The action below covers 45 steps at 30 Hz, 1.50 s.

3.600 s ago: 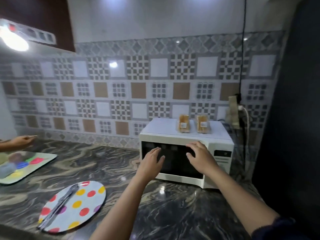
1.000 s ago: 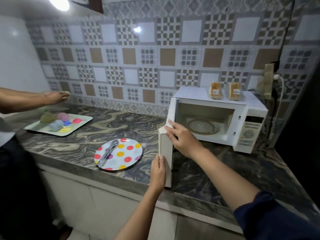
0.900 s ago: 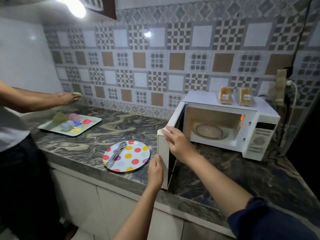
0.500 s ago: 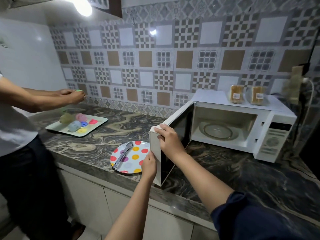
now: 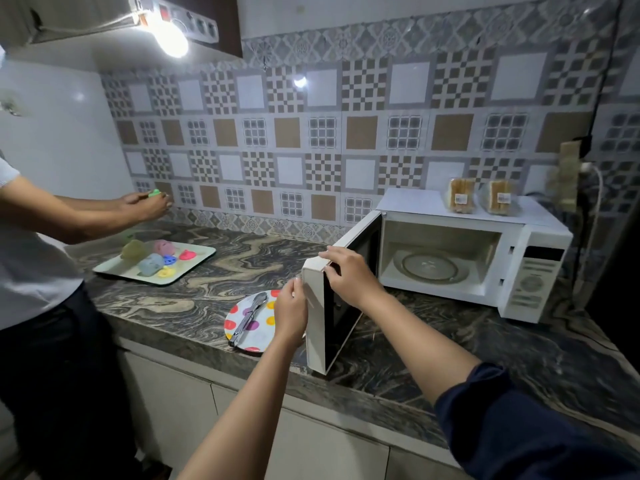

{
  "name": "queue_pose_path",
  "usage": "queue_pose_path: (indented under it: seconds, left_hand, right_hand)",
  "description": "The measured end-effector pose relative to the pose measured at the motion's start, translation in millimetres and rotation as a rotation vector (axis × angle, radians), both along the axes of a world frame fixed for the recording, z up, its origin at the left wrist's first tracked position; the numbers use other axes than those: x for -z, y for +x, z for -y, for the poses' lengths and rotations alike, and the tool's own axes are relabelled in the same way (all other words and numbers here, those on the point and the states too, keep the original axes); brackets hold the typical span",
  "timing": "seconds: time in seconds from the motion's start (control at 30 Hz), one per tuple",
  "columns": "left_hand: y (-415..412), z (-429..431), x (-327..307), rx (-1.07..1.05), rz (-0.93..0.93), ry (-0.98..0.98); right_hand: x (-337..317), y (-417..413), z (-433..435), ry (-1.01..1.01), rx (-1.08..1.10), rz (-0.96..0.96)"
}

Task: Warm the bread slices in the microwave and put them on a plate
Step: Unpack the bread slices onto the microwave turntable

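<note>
Far to the left of the microwave [image 5: 533,271], a second person [image 5: 34,254] works over a pale rectangular tray [image 5: 199,261] of soft, rounded lumps in pastel colours, apart from this job. Nearer the microwave, just left of its door [image 5: 315,337], a round polka-dot plate [image 5: 239,336] lies flat on the marbled stone surface [image 5: 242,251] with shiny metal tongs [image 5: 249,317] across it, probably set there for lifting out warm slices. The left hand [image 5: 291,313] lies against the outer face of the door at its free edge; whether its fingers [image 5: 297,284] pinch the edge or only steady it I cannot tell. The right hand [image 5: 349,275] grips the door's top corner, fingers curled over the rim and thumb on the dark inner glass, which gives it control of the swing. The door stands wide, hinged at the left of the white, boxy cabinet. The smooth cream cavity holds only a round glass turntable [image 5: 429,268]. The bread packs [image 5: 462,195], two upright stacks of brown-crusted slices in clear, labelled wrap, stand on the microwave's flat top toward its right, unopened as far as I can see, so the loading step seems not yet begun.
</note>
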<state>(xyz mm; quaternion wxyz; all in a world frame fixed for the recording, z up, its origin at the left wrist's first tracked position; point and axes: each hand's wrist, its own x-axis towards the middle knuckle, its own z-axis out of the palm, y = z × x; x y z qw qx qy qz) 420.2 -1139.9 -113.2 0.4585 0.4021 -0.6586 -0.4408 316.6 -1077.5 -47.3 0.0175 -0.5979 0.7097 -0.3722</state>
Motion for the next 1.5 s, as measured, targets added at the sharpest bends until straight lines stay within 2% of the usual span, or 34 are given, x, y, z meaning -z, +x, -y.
queue_pose_path:
  seconds: [0.2,0.33,0.67,0.8,1.0,1.1,1.27,1.5]
  left_hand:
    - [-18,-6,-81,-0.036,-0.096,-0.208]
    - [-59,-22,-114,0.081,-0.058,-0.259]
    - [-197,-63,-130,0.413,0.043,-0.294]
    - [-256,-59,-135,0.466,0.072,-0.306]
    - [-342,-27,-138,0.471,0.126,-0.305]
    - [-383,-2,-135,0.471,0.191,-0.301]
    - [-441,39,-119,0.416,0.339,-0.195]
    - [-488,69,-93,0.306,0.460,-0.071]
  right_hand:
    - [-47,-40,-40,-0.089,0.106,-0.074]
    - [-67,-75,-71,-0.121,0.189,-0.090]
    - [-89,-188,-149,-0.154,0.466,-0.078]
    - [-90,-246,-159,-0.132,0.569,-0.049]
    - [-87,-339,-136,-0.090,0.635,0.058]
    - [-85,-382,-113,0.024,0.639,0.121]
    - [-72,-441,-72,0.186,0.624,0.167]
    - [-45,-491,-24,0.200,0.631,0.273]
